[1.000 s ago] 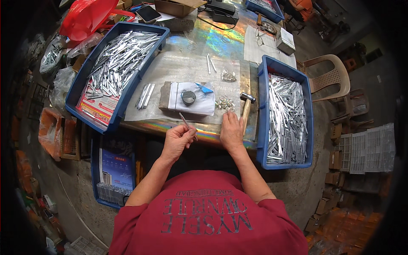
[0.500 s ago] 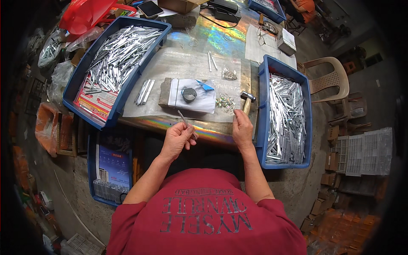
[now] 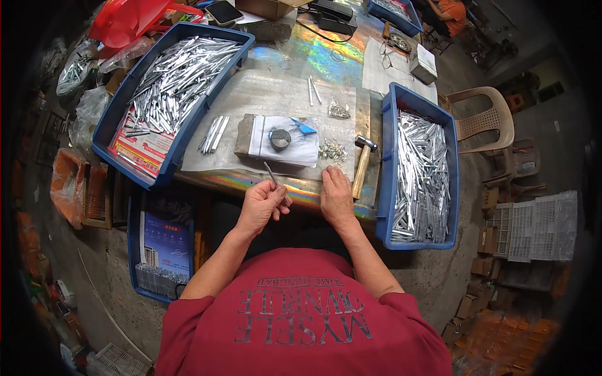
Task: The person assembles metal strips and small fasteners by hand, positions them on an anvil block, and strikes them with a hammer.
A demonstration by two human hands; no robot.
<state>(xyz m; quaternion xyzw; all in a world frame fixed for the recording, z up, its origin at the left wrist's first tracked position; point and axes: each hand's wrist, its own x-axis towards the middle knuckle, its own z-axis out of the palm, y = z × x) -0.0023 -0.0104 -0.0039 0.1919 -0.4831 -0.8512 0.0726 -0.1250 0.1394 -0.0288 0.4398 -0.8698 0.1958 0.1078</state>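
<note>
My left hand point(image 3: 263, 204) is closed on a thin metal tube point(image 3: 269, 170), which points up toward the block. My right hand point(image 3: 337, 195) rests at the table's front edge, its fingers stretched forward; no thing shows in it. Just beyond its fingertips lies a pile of small coloured metal pieces point(image 3: 332, 150). To its right is a hammer point(image 3: 362, 168) with a wooden handle. Ahead of my hands, a paper-wrapped block point(image 3: 291, 153) bears a dark round piece point(image 3: 279, 140). Several silver tubes point(image 3: 214, 134) lie together left of the block.
Blue bins full of silver tubes stand left point(image 3: 248, 45) and right point(image 3: 390, 235) of the work sheet point(image 3: 254, 84). Two tubes point(image 3: 313, 90) and a small heap of parts point(image 3: 339, 110) lie behind the block. A beige chair point(image 3: 483, 125) stands at the right.
My right hand has moved left, away from the hammer handle, and its fingers have straightened on the table edge. My left hand stays nearly still with the metal tube.
</note>
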